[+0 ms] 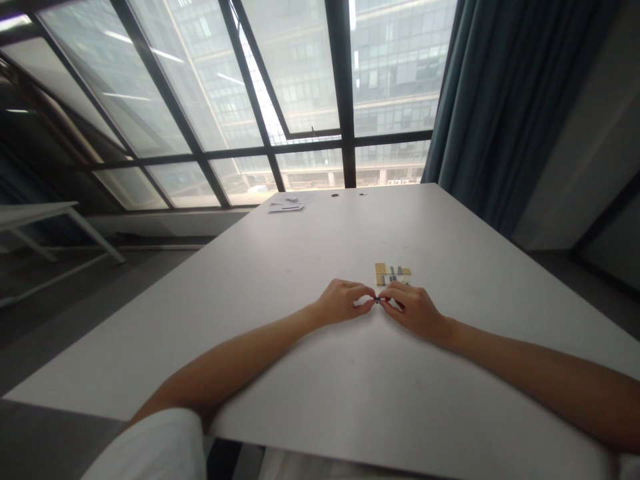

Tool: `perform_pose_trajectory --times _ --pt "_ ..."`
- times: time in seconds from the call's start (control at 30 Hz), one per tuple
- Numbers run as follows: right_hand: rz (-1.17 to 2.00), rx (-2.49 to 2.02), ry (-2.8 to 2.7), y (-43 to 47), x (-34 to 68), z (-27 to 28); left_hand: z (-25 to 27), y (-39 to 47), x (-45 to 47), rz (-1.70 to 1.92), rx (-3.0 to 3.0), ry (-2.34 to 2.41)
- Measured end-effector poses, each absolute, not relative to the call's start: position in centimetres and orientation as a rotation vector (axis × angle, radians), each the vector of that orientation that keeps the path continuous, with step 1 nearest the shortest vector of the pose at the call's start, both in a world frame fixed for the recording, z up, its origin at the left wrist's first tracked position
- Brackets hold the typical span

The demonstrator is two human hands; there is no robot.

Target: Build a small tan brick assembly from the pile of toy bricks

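Note:
Both my hands meet over the middle of the white table [320, 363], fingertips almost touching. Between them is a tiny dark piece [377, 299], too small to name. My left hand [345, 300] pinches it from the left with thumb and forefinger. From the right, my right hand [413, 308] closes thumb and forefinger on it too. Just beyond the right hand lies a group of small yellow, grey and dark pieces [381, 269], set close together in rows; they look like small building bricks. The right hand hides their near edge.
Papers [286, 208] lie at the table's far left corner. Near the far edge are a dark round spot [335, 195] and a small object [363, 194]. Windows stand behind, a blue curtain [480, 107] hangs at the right, and another white table [40, 210] is at the left.

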State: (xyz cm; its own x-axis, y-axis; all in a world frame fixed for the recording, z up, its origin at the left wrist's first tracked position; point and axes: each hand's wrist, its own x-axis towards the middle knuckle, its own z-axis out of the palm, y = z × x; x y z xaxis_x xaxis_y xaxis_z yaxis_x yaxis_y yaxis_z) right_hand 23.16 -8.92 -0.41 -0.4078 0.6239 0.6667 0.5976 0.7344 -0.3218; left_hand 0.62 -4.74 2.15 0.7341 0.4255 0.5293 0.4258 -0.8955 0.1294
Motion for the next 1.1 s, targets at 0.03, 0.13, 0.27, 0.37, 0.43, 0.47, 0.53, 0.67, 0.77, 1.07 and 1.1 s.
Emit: perform_pose_trajectory --times 0.03,0.13,0.27,0.37,0.43,0.47,0.53,0.67,0.77,1.07,1.1 --pt "0.043 -0.92 -2.117 -8.91 23.15 -0.43 2.13 -4.73 0.62 -0.893 -2.925 -0.719" --pt "0.042 -0.918 -2.117 -8.92 23.16 -0.42 2.1 -4.69 0.64 -0.901 -2.923 -0.723" --pt "0.036 -0.911 -2.121 -9.0 23.19 -0.29 2.22 -4.76 0.71 -0.919 -2.927 -0.71" --pt "0.037 -0.912 -2.119 -9.02 23.19 -0.27 2.38 -4.89 0.74 -0.927 -2.926 -0.706" --pt "0.037 -0.917 -2.121 -9.01 23.18 -0.3 2.42 -4.93 0.75 -0.931 -2.924 -0.704" --pt "0.036 -0.92 -2.121 -8.99 23.18 -0.33 2.41 -4.92 0.74 -0.935 -2.921 -0.703" --pt "0.027 -0.915 -2.12 -8.94 23.17 -0.39 2.31 -4.85 0.72 -0.94 -2.917 -0.703" --pt "0.006 -0.893 -2.118 -8.89 23.16 -0.41 1.99 -4.64 0.67 -0.957 -2.905 -0.68" --pt "0.008 -0.885 -2.117 -8.95 23.16 -0.3 1.87 -4.59 0.63 -0.959 -2.899 -0.678" --pt "0.045 -0.948 -2.118 -9.06 23.42 0.1 2.09 -4.83 0.61 -1.021 -2.931 -0.728" --pt "0.054 -0.965 -2.106 -8.96 23.62 0.3 2.14 -4.85 0.55 -1.036 -2.933 -0.745"
